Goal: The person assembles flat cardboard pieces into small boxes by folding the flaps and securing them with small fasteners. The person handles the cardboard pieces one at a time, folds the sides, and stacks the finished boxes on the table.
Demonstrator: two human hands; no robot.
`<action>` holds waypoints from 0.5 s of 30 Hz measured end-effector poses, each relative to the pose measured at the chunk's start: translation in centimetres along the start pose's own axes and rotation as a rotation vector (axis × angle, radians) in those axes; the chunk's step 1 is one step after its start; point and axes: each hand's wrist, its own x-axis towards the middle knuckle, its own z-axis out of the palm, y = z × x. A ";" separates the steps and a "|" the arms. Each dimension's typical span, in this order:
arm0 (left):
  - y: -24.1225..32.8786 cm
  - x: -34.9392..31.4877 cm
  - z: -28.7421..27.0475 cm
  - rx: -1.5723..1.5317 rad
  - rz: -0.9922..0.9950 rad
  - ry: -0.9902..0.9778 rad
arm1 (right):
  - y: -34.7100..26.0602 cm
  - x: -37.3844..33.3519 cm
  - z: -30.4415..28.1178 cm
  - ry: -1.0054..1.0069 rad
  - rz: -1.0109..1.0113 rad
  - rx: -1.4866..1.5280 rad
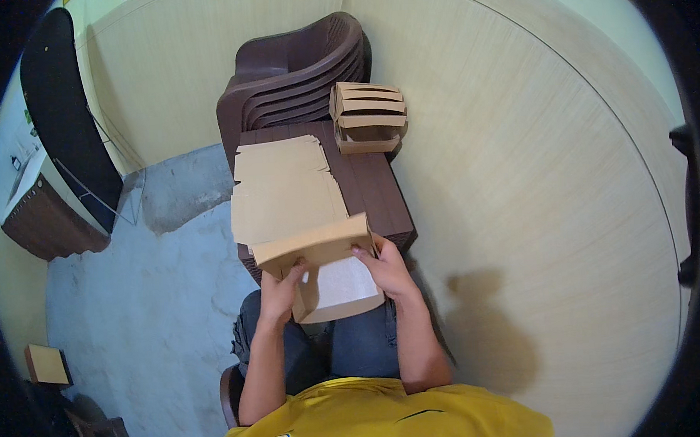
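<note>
1) The box (pixel 324 254) is up in both hands, over the person's lap and at the near end of the brown table (pixel 368 191); it stands open, pale inside, its far panel raised and tilted
2) The left hand (pixel 279 294) is clamped on the box's left side, thumb on the inner face of the raised panel, other fingers mostly hidden
3) The right hand (pixel 388 269) is clamped on its right side, thumb on the same panel, fingers around the outer edge
4) Just beyond the box, flat tan card sheets (pixel 283 186) lie in a pile on the table's left part
5) At the table's far right, near the wall (pixel 510 159), sit more boxes (pixel 368 124), folded up and packed close together
6) Behind them rise stacked brown chairs (pixel 299 78)
7) The person wears a yellow shirt (pixel 380 414) and dark trousers (pixel 362 349)
</note>
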 end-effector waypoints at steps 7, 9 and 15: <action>0.1 0.5 0.5 0.025 0.166 0.022 | -0.8 -0.6 0.1 0.005 -0.122 0.030; 0.5 0.7 0.6 0.057 0.148 0.022 | -0.8 -0.6 0.1 0.000 -0.108 0.053; 2.3 0.7 1.3 -0.050 -0.007 0.029 | -1.1 -0.6 0.3 -0.005 0.056 0.202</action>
